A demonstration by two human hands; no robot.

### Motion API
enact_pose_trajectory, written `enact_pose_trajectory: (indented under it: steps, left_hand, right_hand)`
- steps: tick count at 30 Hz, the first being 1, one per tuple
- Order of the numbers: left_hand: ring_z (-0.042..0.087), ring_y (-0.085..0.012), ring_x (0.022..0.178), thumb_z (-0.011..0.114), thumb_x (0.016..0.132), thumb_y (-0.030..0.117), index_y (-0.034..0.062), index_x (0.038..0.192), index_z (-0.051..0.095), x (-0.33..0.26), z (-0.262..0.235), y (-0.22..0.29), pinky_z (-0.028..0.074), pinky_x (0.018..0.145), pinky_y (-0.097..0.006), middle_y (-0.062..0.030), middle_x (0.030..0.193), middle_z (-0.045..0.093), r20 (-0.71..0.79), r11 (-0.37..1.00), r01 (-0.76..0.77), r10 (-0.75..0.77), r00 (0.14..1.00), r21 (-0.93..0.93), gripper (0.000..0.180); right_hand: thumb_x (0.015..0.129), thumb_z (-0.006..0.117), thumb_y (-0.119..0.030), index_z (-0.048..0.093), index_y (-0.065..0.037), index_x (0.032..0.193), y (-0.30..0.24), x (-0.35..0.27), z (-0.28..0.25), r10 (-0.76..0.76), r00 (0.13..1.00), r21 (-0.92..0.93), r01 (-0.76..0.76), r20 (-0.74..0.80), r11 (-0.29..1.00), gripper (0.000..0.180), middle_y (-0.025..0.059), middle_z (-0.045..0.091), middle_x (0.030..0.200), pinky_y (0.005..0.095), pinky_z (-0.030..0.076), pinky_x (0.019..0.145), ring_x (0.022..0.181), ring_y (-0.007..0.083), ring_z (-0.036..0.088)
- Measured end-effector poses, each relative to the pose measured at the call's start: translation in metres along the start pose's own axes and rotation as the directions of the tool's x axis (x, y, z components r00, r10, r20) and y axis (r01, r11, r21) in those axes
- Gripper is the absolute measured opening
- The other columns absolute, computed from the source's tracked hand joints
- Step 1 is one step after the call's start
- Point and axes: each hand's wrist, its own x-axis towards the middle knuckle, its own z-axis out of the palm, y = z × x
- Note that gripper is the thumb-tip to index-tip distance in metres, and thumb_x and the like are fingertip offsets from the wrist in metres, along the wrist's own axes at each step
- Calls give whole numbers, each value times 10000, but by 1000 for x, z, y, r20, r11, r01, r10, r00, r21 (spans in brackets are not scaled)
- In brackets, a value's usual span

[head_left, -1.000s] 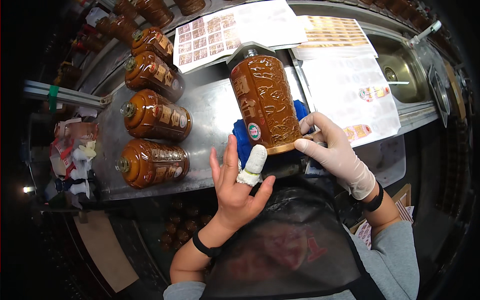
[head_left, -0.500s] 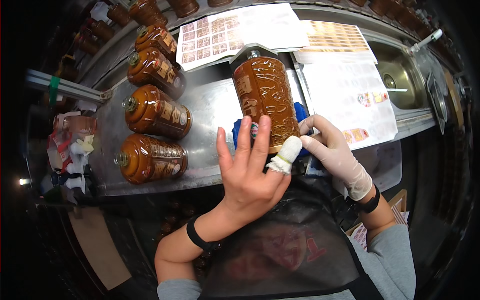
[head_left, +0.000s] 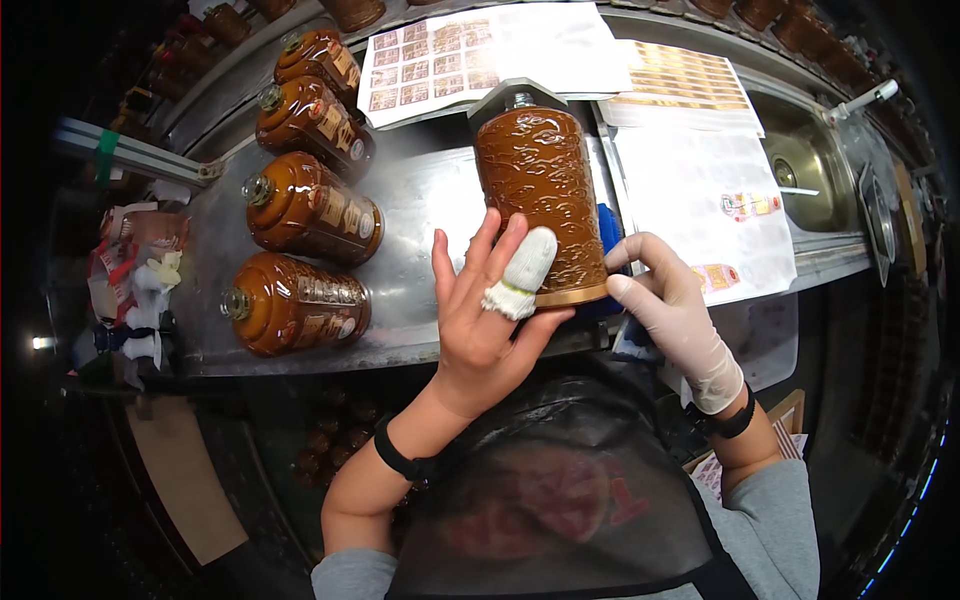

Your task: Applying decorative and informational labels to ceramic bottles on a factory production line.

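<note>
The desk (head_left: 420, 215) is carrying everything, and the big brown bottle (head_left: 540, 190) is lying near its front edge, neck pointing away from the person, base toward the body. To the left of that bottle, 4 more brown bottles (head_left: 310, 205) are lying in a row on their sides; behind it and to its right, sheets of labels (head_left: 700, 190) are spread flat. Pressing the bottle's surface well calls, I judge, for steadying the base while the other palm is smoothing flat without rolling the bottle. The right hand (head_left: 672, 305), gloved in white, is gripping the bottle's base with curled fingers. The left hand (head_left: 490, 310) is lying open and spread against the bottle's lower left side, 1 finger wrapped in white cloth, wrist bent upward.
</note>
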Motion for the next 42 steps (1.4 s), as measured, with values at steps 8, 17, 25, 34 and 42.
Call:
enact_pose_trajectory:
  steps: [8, 17, 25, 34, 42]
  left_hand:
    - [446, -423, 1420, 777, 848, 159, -31, 1394, 565, -45, -9, 4, 166, 1195, -617, -250, 1487, 511, 73, 995, 99, -99, 992, 3, 615]
    - [424, -471, 1414, 757, 829, 139, -14, 1341, 612, -27, -10, 15, 138, 1169, -669, -258, 1491, 500, 105, 993, -1, -11, 994, 118, 553]
    - [433, -507, 1390, 780, 769, 145, 57, 1106, 756, -5, -11, 26, 155, 1132, -714, -230, 1476, 528, 120, 965, -103, 76, 990, 241, 349]
    - [420, -533, 1385, 803, 736, 179, 81, 1066, 760, 16, 16, 37, 171, 1106, -753, -233, 1479, 522, 78, 949, -153, 136, 988, 276, 346]
    - [484, -377, 1402, 833, 760, 56, 23, 1437, 542, 2, 7, 2, 233, 1182, -600, -194, 1484, 535, -24, 999, 26, -25, 999, 46, 737]
  right_hand:
    - [883, 771, -244, 555, -25, 1033, -8, 0, 11, -112, 992, -139, 102, -65, 985, 342, 33, 566, 927, 258, 470, 683, 748, 91, 520]
    - [888, 762, -262, 544, -45, 1011, 2, 2, 13, -160, 984, -113, 150, -83, 982, 331, 31, 547, 873, 270, 478, 670, 718, 94, 543]
    - [922, 712, -180, 560, -49, 1017, 8, 3, 10, -107, 992, -55, 104, -70, 993, 222, -15, 527, 790, 212, 376, 562, 607, 12, 429]
    - [960, 628, -101, 577, -29, 1115, 22, 5, -3, -165, 986, 58, 165, -5, 984, 179, -42, 559, 949, 187, 385, 596, 642, 3, 432]
    - [877, 754, -163, 600, -44, 1109, 2, 1, -2, -101, 994, 2, 101, 48, 995, 303, -13, 613, 981, 187, 424, 638, 655, 19, 423]
